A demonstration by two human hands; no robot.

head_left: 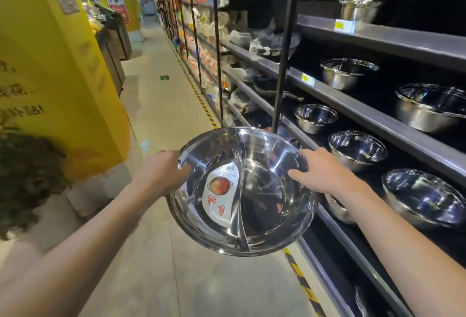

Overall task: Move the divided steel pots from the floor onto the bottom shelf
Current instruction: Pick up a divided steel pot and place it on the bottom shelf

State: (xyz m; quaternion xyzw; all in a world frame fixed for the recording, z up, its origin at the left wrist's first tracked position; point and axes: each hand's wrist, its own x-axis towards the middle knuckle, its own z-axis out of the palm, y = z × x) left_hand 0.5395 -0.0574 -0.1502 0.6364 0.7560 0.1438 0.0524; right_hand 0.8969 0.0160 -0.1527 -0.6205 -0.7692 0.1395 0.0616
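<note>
I hold a divided steel pot point(267, 190) in the air over the aisle floor, level with the lower shelves. A curved wall splits it in two, and a white label with a red pot picture lies in its left half. My left hand point(164, 173) grips the left handle at the rim. My right hand point(325, 170) grips the right rim, fingers curled over the edge. The pot may be a nested stack; I cannot tell. The bottom shelf point(353, 248) lies dark just right of the pot, its contents mostly hidden.
Steel bowls point(358, 149) sit along the shelf above the bottom one, more pots point(348, 73) higher up. A black upright post point(282, 69) stands behind the pot. Yellow-black tape point(302, 281) marks the shelf base. A yellow pillar point(63, 77) borders the aisle on the left.
</note>
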